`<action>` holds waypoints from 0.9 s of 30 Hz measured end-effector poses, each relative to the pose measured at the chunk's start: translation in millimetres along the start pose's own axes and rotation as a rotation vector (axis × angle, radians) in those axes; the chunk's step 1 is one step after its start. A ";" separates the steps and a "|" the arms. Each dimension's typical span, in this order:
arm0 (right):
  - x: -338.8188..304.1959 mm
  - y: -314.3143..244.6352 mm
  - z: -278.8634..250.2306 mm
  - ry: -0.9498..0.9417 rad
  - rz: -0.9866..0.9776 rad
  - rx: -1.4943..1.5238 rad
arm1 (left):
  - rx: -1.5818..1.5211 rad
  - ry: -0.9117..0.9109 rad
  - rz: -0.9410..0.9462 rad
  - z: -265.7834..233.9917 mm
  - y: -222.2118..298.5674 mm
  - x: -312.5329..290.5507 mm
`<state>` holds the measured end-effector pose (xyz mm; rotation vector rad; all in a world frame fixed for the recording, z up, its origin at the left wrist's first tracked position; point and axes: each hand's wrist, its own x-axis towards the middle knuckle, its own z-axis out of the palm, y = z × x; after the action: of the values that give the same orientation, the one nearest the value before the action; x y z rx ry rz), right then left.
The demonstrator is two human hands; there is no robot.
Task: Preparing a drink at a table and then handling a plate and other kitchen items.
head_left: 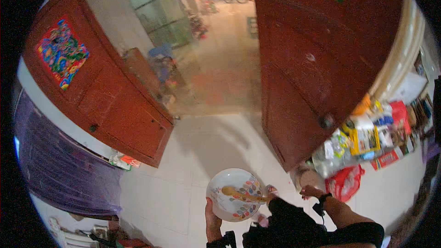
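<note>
In front of me my left hand grips the left rim of a white dish printed with coloured leaf shapes, its fingers partly hidden underneath. Across the dish lies a wooden spoon, bowl end to the left, its handle reaching over the right rim toward my dark clothing. Out to the right hangs my right hand, with a dark band at the wrist. Its fingers look loosely apart, and nothing shows in them.
Two red-brown door leaves, left and right, flank a doorway. At right, bags and packages are piled beside a red plastic bag. A purple cover hangs at left. Pale floor tiles lie below.
</note>
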<state>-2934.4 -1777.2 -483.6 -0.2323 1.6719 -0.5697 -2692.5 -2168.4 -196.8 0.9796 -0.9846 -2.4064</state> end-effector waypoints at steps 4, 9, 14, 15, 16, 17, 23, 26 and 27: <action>37.4 -34.3 -42.9 0.035 0.046 0.087 | -0.079 0.097 0.086 -15.0 -27.0 32.5; 88.7 -76.6 -95.9 0.055 -0.074 0.187 | -0.021 0.175 0.186 18.9 8.6 74.9; 180.8 -215.5 -110.1 0.004 -0.263 0.186 | -0.101 0.144 0.279 26.9 34.4 134.6; 193.8 -253.0 -103.6 0.012 -0.272 0.141 | -0.094 0.142 0.282 22.9 45.7 147.5; 224.0 -265.1 -104.3 0.024 -0.421 0.009 | -0.057 0.154 0.290 24.8 59.5 164.4; 201.8 -261.8 -125.7 -0.005 -0.377 -0.017 | -0.103 0.255 0.275 77.3 32.6 126.2; 211.6 -410.0 -155.3 0.007 -0.450 0.061 | -0.134 0.196 0.282 35.6 49.0 208.2; 258.9 -457.1 -174.2 0.019 -0.547 0.137 | -0.146 0.139 0.197 14.9 60.3 277.0; 265.1 -475.9 -194.4 -0.141 -0.769 0.182 | -0.172 0.102 0.203 22.4 70.3 307.7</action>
<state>-3251.0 -2260.9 -463.6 -0.7772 1.3485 -1.2382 -2917.6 -2375.6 -277.8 0.8857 -0.7864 -2.2085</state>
